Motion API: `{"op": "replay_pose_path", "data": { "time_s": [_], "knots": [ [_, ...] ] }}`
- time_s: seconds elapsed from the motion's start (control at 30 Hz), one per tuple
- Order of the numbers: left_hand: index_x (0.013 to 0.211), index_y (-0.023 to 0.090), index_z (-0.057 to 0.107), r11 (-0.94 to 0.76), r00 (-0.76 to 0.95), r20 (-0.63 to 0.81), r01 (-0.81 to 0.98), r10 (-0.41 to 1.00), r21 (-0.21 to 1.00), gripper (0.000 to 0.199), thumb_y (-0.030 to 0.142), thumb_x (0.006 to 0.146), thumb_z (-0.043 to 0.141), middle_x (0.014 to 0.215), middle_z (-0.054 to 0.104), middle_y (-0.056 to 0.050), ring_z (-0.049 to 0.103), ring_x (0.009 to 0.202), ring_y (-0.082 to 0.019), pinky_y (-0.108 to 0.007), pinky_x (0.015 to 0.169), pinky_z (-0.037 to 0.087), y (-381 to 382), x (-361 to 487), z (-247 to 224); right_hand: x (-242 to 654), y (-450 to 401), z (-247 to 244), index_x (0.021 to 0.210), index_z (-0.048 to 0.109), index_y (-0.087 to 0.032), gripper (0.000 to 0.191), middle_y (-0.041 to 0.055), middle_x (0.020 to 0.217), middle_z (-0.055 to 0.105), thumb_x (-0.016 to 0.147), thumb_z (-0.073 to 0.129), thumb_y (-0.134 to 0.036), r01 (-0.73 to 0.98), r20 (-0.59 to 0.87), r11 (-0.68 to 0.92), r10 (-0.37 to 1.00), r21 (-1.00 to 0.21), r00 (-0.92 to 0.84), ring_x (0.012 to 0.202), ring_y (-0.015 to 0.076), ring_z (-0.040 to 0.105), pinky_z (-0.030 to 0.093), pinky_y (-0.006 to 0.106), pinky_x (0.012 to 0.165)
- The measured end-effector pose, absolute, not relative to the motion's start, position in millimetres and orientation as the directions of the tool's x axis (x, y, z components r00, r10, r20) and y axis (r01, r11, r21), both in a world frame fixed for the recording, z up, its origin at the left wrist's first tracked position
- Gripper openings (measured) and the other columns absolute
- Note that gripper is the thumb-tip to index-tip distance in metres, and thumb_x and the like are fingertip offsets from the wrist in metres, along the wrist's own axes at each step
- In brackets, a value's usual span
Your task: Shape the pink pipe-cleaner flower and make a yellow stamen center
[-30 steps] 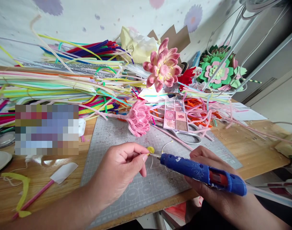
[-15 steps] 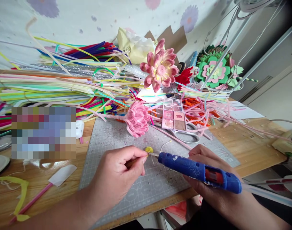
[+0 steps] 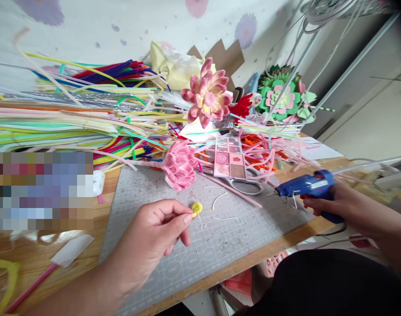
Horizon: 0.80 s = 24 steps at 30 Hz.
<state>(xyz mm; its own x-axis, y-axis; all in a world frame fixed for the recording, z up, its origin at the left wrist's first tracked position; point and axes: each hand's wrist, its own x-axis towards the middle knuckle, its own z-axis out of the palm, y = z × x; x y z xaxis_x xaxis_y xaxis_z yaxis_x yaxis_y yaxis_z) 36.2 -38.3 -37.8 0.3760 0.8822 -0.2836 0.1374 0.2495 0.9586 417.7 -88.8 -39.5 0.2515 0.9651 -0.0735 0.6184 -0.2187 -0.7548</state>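
Observation:
Over the grey cutting mat, my left hand (image 3: 165,224) pinches a small yellow disc (image 3: 196,208) between thumb and fingertips. A thin whitish strand hangs below the disc. My right hand (image 3: 332,204) is wrapped round the handle of a blue glue gun (image 3: 307,186), whose nozzle points left above the mat's right side; a clear glue stick juts from its back. Short white wires with yellow tips (image 3: 219,199) lie on the cutting mat (image 3: 183,259). A pink pipe-cleaner flower (image 3: 179,165) rests at the mat's back edge.
Bundles of coloured pipe cleaners (image 3: 55,125) fill the back left. A pink-and-yellow flower (image 3: 208,97) stands behind a makeup palette (image 3: 229,158) and grey scissors (image 3: 248,186). Green paper flowers (image 3: 279,97) are at the back right. A pink stick (image 3: 32,287) lies at the left.
The glue gun and my right hand have moved right, away from the yellow disc, and the gun has turned more upright. My left hand still holds the disc. The view has shifted slightly.

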Motion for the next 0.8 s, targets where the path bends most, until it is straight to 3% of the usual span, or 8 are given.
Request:
{"op": "replay_pose_path", "data": {
  "time_s": [0.1,0.27,0.33,0.43,0.5,0.6,0.7,0.8],
  "knots": [
    [0.074,0.017,0.066,0.258,0.389,-0.289,0.131,0.875,0.957,0.016,0.032,0.077,0.063,0.052,0.062,0.003,0.036,0.039,-0.003,-0.016,0.038,0.024,-38,36,-38,442,-88,-47,0.068,0.062,-0.017,0.04,0.0028,0.056,0.059,0.07,0.07,-0.056,0.566,-0.375,-0.423,0.904,-0.708,0.207,0.049,0.0118,0.051,0.038,0.023,0.044],
    [0.071,0.017,0.067,0.289,0.423,-0.304,0.101,0.854,0.952,0.017,0.033,0.077,0.065,0.052,0.062,0.002,0.036,0.039,-0.003,-0.016,0.039,0.023,-38,37,-38,453,-86,-51,0.081,0.065,-0.016,0.046,0.0022,0.055,0.06,0.074,0.061,-0.062,0.703,-0.423,-0.462,0.872,-0.541,0.247,0.049,0.0141,0.052,0.039,0.026,0.046],
    [0.072,0.016,0.067,0.3,0.433,-0.301,0.071,0.85,0.951,0.016,0.031,0.078,0.065,0.053,0.062,0.002,0.035,0.039,-0.002,-0.016,0.039,0.022,-39,38,-37,452,-85,-47,0.073,0.066,-0.018,0.046,0.0054,0.057,0.062,0.071,0.061,-0.063,0.811,-0.32,-0.421,0.897,-0.407,0.305,0.051,0.0188,0.055,0.041,0.031,0.049],
    [0.073,0.015,0.065,0.333,0.448,-0.312,0.033,0.838,0.942,0.014,0.029,0.078,0.064,0.052,0.062,0.002,0.035,0.038,-0.002,-0.017,0.039,0.021,-41,40,-35,427,-85,-35,0.081,0.07,-0.02,0.047,0.0141,0.085,0.069,0.068,0.062,-0.065,0.933,0.031,-0.33,0.941,-0.143,0.337,0.078,0.036,0.063,0.047,0.046,0.066],
    [0.072,0.015,0.065,0.349,0.462,-0.32,0.023,0.827,0.937,0.014,0.027,0.078,0.064,0.051,0.062,0.002,0.034,0.037,-0.001,-0.017,0.039,0.02,-42,40,-34,388,-86,-24,0.092,0.07,-0.024,0.042,0.0117,0.105,0.068,0.078,0.054,-0.06,0.95,0.234,-0.176,0.943,-0.259,0.239,0.097,0.0359,0.06,0.047,0.046,0.078],
    [0.073,0.014,0.064,0.351,0.476,-0.324,0.034,0.818,0.936,0.013,0.026,0.079,0.062,0.05,0.062,0.003,0.033,0.036,-0.001,-0.016,0.038,0.018,-43,40,-32,313,-87,-10,0.098,0.07,-0.029,0.024,0.0053,0.102,0.069,0.087,0.055,-0.043,0.707,0.191,0.219,0.974,-0.673,-0.12,0.096,0.0241,0.063,0.05,0.034,0.081],
    [0.074,0.015,0.064,0.323,0.475,-0.312,0.061,0.823,0.945,0.014,0.026,0.081,0.061,0.05,0.062,0.003,0.034,0.037,-0.001,-0.016,0.039,0.02,-44,39,-32,254,-79,-9,0.104,0.069,-0.022,0.023,0.0055,0.102,0.068,0.09,0.053,-0.03,0.426,0.086,0.199,0.959,-0.882,-0.272,0.093,0.0182,0.064,0.051,0.029,0.082],
    [0.074,0.015,0.064,0.289,0.489,-0.29,0.08,0.823,0.954,0.015,0.027,0.082,0.06,0.051,0.062,0.003,0.035,0.037,-0.002,-0.016,0.039,0.021,-43,39,-33,231,-69,-15,0.101,0.071,-0.019,0.021,0.0056,0.099,0.069,0.087,0.057,-0.026,0.308,-0.019,0.084,0.948,-0.948,-0.317,0.09,0.017,0.064,0.05,0.029,0.082]
  ]
}}
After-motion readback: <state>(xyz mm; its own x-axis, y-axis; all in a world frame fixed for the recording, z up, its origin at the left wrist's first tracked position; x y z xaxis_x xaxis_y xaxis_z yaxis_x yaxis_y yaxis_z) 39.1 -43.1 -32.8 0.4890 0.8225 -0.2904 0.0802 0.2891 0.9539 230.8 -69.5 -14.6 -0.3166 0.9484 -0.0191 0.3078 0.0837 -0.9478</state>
